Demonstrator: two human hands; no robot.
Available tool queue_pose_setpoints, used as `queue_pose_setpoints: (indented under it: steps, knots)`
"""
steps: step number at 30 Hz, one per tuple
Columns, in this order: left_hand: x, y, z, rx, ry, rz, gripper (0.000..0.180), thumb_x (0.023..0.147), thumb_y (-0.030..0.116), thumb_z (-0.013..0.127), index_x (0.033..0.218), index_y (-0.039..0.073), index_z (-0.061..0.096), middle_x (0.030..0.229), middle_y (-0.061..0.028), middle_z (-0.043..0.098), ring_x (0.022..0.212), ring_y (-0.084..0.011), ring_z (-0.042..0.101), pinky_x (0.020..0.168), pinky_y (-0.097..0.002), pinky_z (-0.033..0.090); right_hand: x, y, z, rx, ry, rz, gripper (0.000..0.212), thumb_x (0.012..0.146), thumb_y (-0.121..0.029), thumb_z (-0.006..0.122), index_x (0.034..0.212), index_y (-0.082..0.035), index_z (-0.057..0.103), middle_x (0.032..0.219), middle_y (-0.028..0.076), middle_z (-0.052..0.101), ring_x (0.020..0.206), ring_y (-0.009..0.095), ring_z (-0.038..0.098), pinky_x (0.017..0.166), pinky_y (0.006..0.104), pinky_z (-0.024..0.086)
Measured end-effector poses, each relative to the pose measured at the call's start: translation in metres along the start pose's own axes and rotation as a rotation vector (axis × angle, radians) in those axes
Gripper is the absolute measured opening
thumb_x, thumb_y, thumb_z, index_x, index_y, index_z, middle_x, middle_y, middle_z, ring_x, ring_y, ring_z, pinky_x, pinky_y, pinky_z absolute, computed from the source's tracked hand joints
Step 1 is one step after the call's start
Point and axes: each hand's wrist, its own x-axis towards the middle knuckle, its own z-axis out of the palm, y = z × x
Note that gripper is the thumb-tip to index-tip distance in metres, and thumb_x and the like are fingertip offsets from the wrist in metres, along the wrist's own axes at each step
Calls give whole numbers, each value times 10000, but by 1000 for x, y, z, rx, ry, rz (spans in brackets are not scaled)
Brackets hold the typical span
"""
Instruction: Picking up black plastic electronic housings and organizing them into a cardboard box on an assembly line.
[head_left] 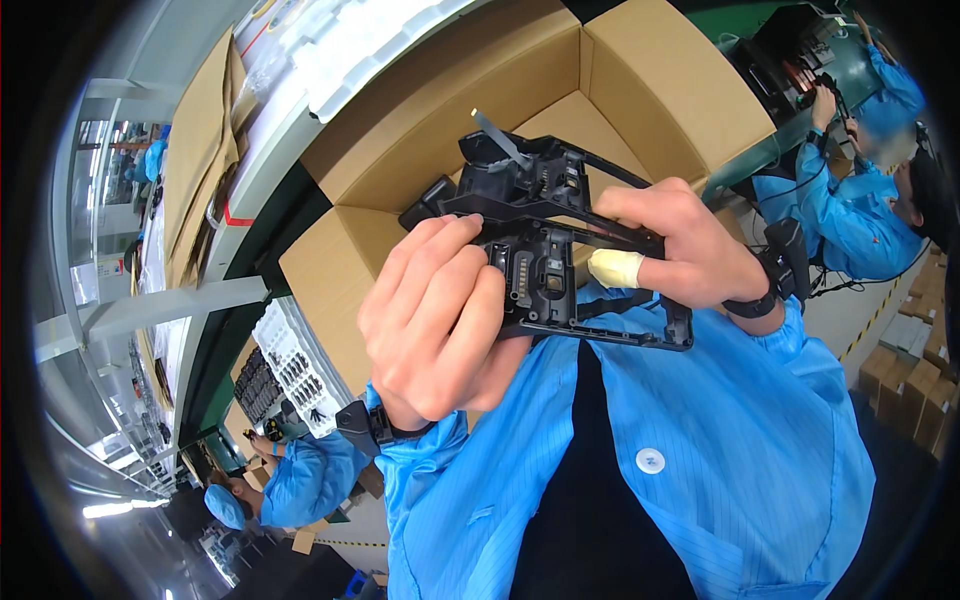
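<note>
Two black plastic housings with open rectangular frames are held up before my chest. The nearer housing [548,275] shows metal contacts and small parts set into its body. Just beyond it, the farther housing [565,170] lies close alongside, with a pale strip [494,135] sticking up. My left hand [430,320] is closed round the left ends of the housings. On the right, my right hand [690,245] pinches the frame bars between thumb and fingers; a yellow cover wraps its thumb. My palms hide part of both housings.
An open cardboard box [680,90] stands right behind the housings. A white tray [298,365] with small dark parts is at left; flattened cardboard [203,160] lies on a shelf. Co-workers in blue [308,482] sit at lower left and upper right. Boxes [900,385] are stacked far right.
</note>
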Motion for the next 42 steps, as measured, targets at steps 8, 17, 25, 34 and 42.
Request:
queue_pose_setpoints:
  steps: [8,17,25,34,42]
  knots:
    - [1,5,1,7,13,23,460,391,100,708,782,-125,616,761,-232,622,809,-436,694,758,-531,583,-9,-4,3,10,32,11,247,768,-159,656,905,29,574,677,177,521,590,360,515,548,403,414]
    - [-3,13,-3,41,47,23,493,382,183,661,764,-125,616,746,-229,616,773,-416,694,727,-524,592,-13,-10,6,29,6,4,260,754,-146,646,936,31,588,688,169,534,592,351,535,552,397,428]
    - [-7,18,-4,56,96,9,504,356,197,638,742,-126,615,731,-228,614,769,-419,698,711,-519,597,-12,-14,8,-15,13,-59,258,770,-148,656,941,33,587,680,164,526,583,352,543,540,406,418]
    - [-13,23,-13,77,154,-3,494,346,207,637,708,-128,606,699,-226,613,725,-412,697,679,-510,597,-7,-19,14,-21,7,-125,234,788,-122,681,941,29,587,643,152,503,544,345,525,506,395,399]
    - [-28,25,-17,59,196,21,418,468,41,667,825,-159,583,703,-258,617,665,-426,674,599,-513,570,-9,-25,19,-110,46,-214,233,820,-144,724,924,21,597,610,111,521,520,304,550,486,392,396]
